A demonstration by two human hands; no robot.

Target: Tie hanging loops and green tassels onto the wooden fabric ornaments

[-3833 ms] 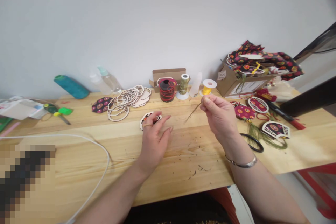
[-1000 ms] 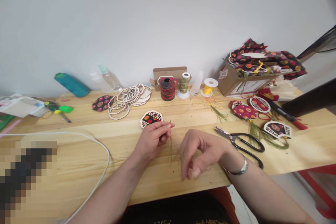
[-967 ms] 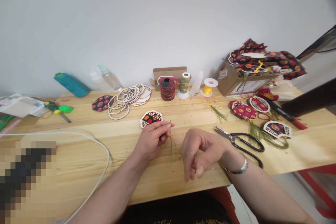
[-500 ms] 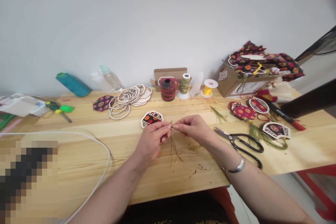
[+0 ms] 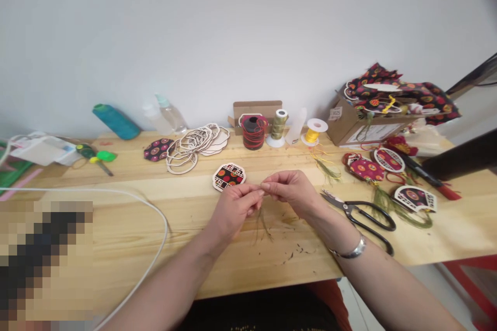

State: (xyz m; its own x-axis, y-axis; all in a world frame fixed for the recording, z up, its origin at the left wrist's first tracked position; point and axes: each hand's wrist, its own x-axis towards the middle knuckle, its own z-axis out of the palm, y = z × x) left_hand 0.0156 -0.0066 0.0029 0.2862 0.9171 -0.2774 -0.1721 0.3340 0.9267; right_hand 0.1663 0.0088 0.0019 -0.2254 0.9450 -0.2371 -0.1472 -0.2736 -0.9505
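My left hand and my right hand meet fingertip to fingertip above the wooden table, both closed in a pinch. Thin green threads hang down from between the fingers of both hands. What exactly the fingertips grip there is too small to make out. Just behind my left hand lies an octagonal ornament with a pale wooden frame and dark floral fabric. Black-handled scissors rest to the right of my right hand, with their blades pointing toward it.
Wooden frames, a red thread spool, a green spool and a yellow spool stand along the back. A cardboard box of fabric and tasselled ornaments are on the right. A white cable curves at left.
The whole scene has shifted slightly to the right in view. Both hands remain pinched together, with the threads still hanging below them.
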